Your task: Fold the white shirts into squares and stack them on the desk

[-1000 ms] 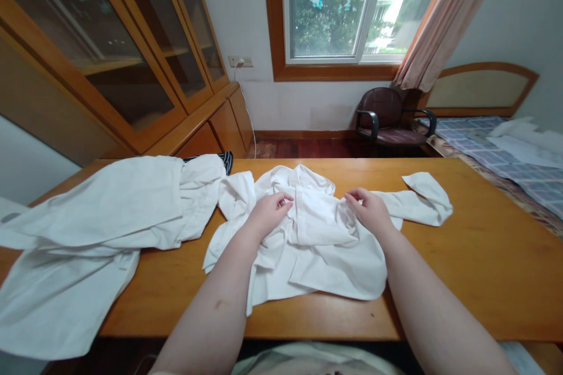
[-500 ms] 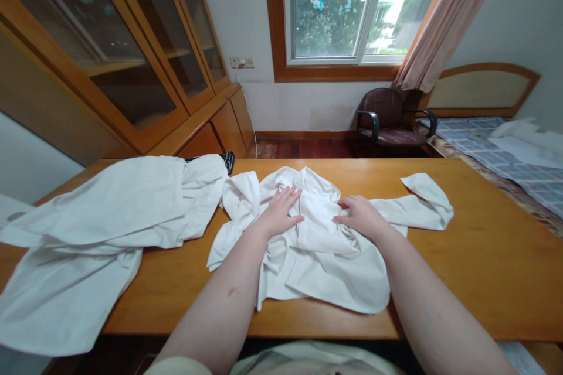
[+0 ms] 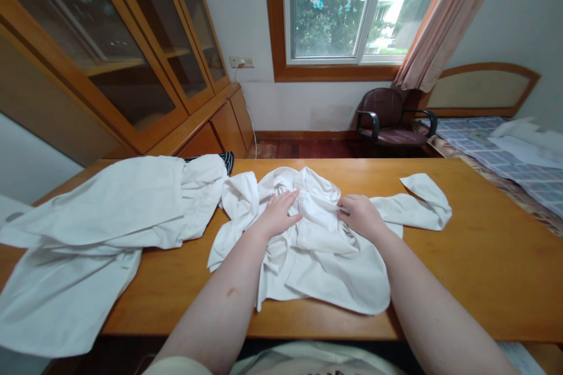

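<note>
White garment (image 3: 343,281), rumpled on the worktop (image 3: 479,281) | left hand (image 3: 281,214) fingers spread, resting on it | right hand (image 3: 360,215) seemingly pinching a fold | risk: a tug could wrinkle the layers, because they lie loose and one sleeve (image 3: 422,214) trails sideways

The long-sleeved garment (image 3: 347,281) is plain white, the worktop (image 3: 475,269) orange-brown, the curtain (image 3: 457,12) pink, the armchair (image 3: 383,108) maroon with black armrests (image 3: 375,123), the bedsheet (image 3: 466,139) a blue-grey plaid.
</note>
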Motion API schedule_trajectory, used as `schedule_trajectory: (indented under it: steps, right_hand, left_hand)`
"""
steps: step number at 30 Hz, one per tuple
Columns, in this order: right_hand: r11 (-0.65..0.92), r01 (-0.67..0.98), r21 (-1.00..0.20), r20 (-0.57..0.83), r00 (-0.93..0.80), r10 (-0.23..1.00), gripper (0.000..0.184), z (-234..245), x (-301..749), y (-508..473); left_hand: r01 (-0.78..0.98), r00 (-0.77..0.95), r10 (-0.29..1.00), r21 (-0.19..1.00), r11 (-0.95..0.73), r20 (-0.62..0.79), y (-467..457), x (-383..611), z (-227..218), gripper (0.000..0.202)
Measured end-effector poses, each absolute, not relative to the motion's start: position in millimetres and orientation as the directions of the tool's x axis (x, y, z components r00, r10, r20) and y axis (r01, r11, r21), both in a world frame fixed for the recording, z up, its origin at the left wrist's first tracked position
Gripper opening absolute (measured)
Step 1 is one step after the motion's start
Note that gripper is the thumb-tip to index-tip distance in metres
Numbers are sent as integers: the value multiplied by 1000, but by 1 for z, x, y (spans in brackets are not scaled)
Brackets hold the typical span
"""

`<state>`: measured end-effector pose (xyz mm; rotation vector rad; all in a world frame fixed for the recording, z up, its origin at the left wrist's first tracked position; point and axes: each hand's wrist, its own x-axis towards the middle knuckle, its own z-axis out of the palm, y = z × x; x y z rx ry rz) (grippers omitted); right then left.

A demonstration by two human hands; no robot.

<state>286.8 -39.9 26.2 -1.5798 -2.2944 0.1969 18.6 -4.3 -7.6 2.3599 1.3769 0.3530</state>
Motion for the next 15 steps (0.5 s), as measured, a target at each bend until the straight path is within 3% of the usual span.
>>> schedule_trajectory:
  steps: [3, 5, 7, 11, 15]
  right_hand:
    - [345, 813, -469, 101, -338, 936, 15, 29, 285, -45]
    - [257, 759, -598, -16, -332, 943, 23, 28, 285, -46]
    - [138, 744, -654, -113, -277, 954, 28, 26, 286, -44]
    - [-52, 847, -529, -214, -74, 974, 13, 16, 290, -35]
    - [-105, 899, -426, -226, 7, 974, 13, 8, 294, -30]
  left_hand:
    - [784, 475, 880, 445, -432, 18, -5, 19, -8, 68]
    - [780, 483, 876, 448, -438, 16, -5, 20, -7, 66]
    - [775, 494, 870, 451, -444, 8, -6, 20, -6, 65]
    - [774, 497, 868, 457, -438, -10, -8, 21, -3, 64]
    - [777, 498, 867, 455, -436, -20, -9, 21, -1, 64]
